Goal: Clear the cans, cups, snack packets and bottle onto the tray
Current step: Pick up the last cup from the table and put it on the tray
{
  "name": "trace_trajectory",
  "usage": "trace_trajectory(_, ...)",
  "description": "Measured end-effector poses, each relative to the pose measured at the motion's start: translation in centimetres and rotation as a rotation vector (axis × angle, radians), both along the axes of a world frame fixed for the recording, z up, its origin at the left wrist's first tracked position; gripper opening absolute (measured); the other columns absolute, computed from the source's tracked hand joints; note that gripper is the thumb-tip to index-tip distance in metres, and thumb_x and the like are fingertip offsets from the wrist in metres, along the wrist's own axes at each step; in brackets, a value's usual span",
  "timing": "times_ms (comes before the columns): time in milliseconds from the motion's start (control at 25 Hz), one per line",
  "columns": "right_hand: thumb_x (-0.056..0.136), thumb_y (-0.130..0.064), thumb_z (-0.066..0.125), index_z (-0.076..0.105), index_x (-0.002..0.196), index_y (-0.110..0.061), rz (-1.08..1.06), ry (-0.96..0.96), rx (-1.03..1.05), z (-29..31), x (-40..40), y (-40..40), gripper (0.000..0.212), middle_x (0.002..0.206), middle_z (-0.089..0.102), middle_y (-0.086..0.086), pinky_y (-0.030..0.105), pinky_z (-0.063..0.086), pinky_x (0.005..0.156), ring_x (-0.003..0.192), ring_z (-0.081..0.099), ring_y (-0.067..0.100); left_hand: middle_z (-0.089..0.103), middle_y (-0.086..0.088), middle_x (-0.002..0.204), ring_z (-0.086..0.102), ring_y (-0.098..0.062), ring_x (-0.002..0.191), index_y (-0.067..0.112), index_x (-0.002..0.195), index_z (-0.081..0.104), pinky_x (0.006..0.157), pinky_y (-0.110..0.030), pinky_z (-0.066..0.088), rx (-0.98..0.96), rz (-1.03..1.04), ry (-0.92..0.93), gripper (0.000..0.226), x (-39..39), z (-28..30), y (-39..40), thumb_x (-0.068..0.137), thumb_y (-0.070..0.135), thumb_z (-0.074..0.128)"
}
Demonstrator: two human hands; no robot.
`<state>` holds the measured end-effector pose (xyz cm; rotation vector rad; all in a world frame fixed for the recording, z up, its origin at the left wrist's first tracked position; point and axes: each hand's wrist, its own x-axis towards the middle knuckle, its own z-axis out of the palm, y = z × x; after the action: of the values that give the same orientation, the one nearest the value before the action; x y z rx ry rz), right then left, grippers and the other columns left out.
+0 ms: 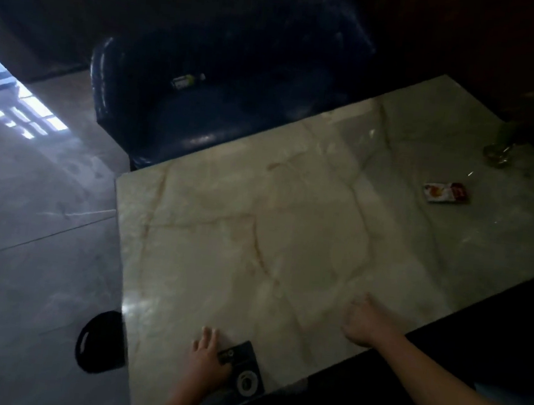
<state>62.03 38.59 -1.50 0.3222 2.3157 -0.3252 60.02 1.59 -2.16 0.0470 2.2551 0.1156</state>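
A red and white snack packet (447,193) lies flat on the marble table (256,227) at the far right. A dim glass cup (499,151) stands beyond it near the table's right corner. A bottle (187,81) lies on its side on the dark sofa behind the table. My left hand (208,359) rests flat at the near edge, fingers spread, touching a dark flat card-like object (243,369). My right hand (363,321) sits on the table with fingers curled into a fist, holding nothing. No tray is recognisable in the dim view.
A dark blue leather sofa (223,105) stands against the table's far side. A black handled object (99,343) lies on the tiled floor by the table's near left corner. Bright light falls on the floor at the left.
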Motion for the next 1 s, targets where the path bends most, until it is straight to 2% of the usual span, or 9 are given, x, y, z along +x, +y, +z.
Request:
trace_trajectory(120, 0.082, -0.048, 0.049, 0.021, 0.153, -0.019, 0.062, 0.002, 0.004, -1.4, 1.9, 1.5, 0.082, 0.163, 0.008, 0.016, 0.044, 0.012, 0.122, 0.151, -0.002, 0.036, -0.004, -0.018, 0.163, 0.01, -0.037, 0.149, 0.011, 0.155, 0.007, 0.121, -0.042, 0.021, -0.077, 0.098, 0.004, 0.086, 0.2, 0.4, 2.7, 0.088, 0.045, 0.05)
trace_trajectory(200, 0.081, -0.05, 0.053, 0.012, 0.156, -0.02, 0.08, 0.01, 0.012, -1.7, 2.7, 1.9, 0.09, 0.163, -0.004, 0.021, 0.044, 0.01, 0.123, 0.15, -0.007, 0.036, 0.001, -0.018, 0.162, 0.011, -0.037, 0.149, 0.012, 0.154, 0.01, 0.119, -0.044, 0.024, -0.086, 0.121, 0.037, 0.081, -0.3, 1.1, 6.0, 0.089, 0.042, 0.048)
trace_trajectory(360, 0.084, -0.05, 0.048, 0.009, 0.156, -0.026, 0.128, -0.002, -0.033, -1.4, 2.4, 3.6, 0.085, 0.163, -0.008, 0.019, 0.044, 0.009, 0.122, 0.151, -0.006, 0.032, -0.004, -0.008, 0.164, 0.006, -0.032, 0.151, 0.021, 0.154, 0.008, 0.119, -0.047, 0.026, 0.04, -0.024, 0.144, 0.078, -0.5, 2.4, 14.1, 0.09, 0.042, 0.046)
trace_trajectory(480, 0.085, -0.05, 0.047, 0.01, 0.156, -0.028, 0.175, -0.031, -0.055, -1.6, 2.3, 4.7, 0.083, 0.163, -0.01, 0.016, 0.044, 0.013, 0.122, 0.152, -0.005, 0.029, -0.011, 0.0, 0.164, 0.002, -0.028, 0.152, 0.028, 0.154, 0.001, 0.118, -0.047, 0.023, 0.079, -0.117, 0.112, 0.079, -0.2, 2.2, 18.5, 0.089, 0.047, 0.042)
trace_trajectory(600, 0.086, -0.048, 0.049, 0.017, 0.155, -0.023, 0.182, -0.027, -0.069, -1.6, 2.2, 4.9, 0.08, 0.164, -0.003, 0.017, 0.043, 0.016, 0.122, 0.152, 0.001, 0.029, -0.011, 0.003, 0.164, 0.001, -0.027, 0.152, 0.031, 0.153, 0.002, 0.119, -0.049, 0.022, 0.069, -0.152, 0.029, 0.075, 0.6, 0.9, 19.4, 0.09, 0.047, 0.039)
trace_trajectory(720, 0.092, -0.036, 0.043, 0.035, 0.147, -0.012, 0.102, 0.075, -0.059, -0.6, 0.6, 6.0, 0.061, 0.158, 0.028, 0.015, 0.036, 0.021, 0.12, 0.146, 0.025, 0.027, -0.015, 0.005, 0.163, 0.001, -0.027, 0.152, 0.033, 0.153, 0.001, 0.114, -0.056, 0.026, 0.042, -0.206, -0.029, 0.079, 1.7, -0.2, 18.0, 0.087, 0.041, 0.044)
trace_trajectory(760, 0.092, -0.035, 0.041, 0.037, 0.146, -0.012, 0.054, 0.101, -0.028, -0.2, 0.0, 7.1, 0.059, 0.155, 0.032, 0.015, 0.038, 0.023, 0.119, 0.143, 0.029, 0.029, -0.016, 0.005, 0.163, 0.0, -0.027, 0.152, 0.034, 0.153, 0.0, 0.114, -0.057, 0.025, 0.037, -0.219, -0.026, 0.081, 1.9, -0.3, 17.6, 0.086, 0.038, 0.046)
trace_trajectory(920, 0.089, -0.044, 0.045, 0.027, 0.151, -0.019, -0.126, 0.076, 0.099, 0.8, -1.0, 13.1, 0.069, 0.161, 0.014, 0.019, 0.045, 0.025, 0.118, 0.146, 0.022, 0.037, -0.013, -0.004, 0.163, 0.003, -0.033, 0.151, 0.025, 0.154, 0.002, 0.115, -0.055, 0.026, 0.021, -0.232, -0.029, 0.078, 1.7, 0.0, 18.7, 0.088, 0.031, 0.043)
trace_trajectory(1000, 0.087, -0.046, 0.045, 0.03, 0.149, -0.016, -0.146, 0.084, 0.132, 0.6, -1.5, 15.8, 0.07, 0.159, 0.02, 0.02, 0.046, 0.02, 0.12, 0.146, 0.02, 0.037, -0.011, -0.012, 0.163, 0.006, -0.04, 0.149, 0.016, 0.154, 0.003, 0.116, -0.053, 0.027, -0.041, -0.252, -0.072, 0.074, 1.2, 0.6, 20.1, 0.09, 0.026, 0.038)
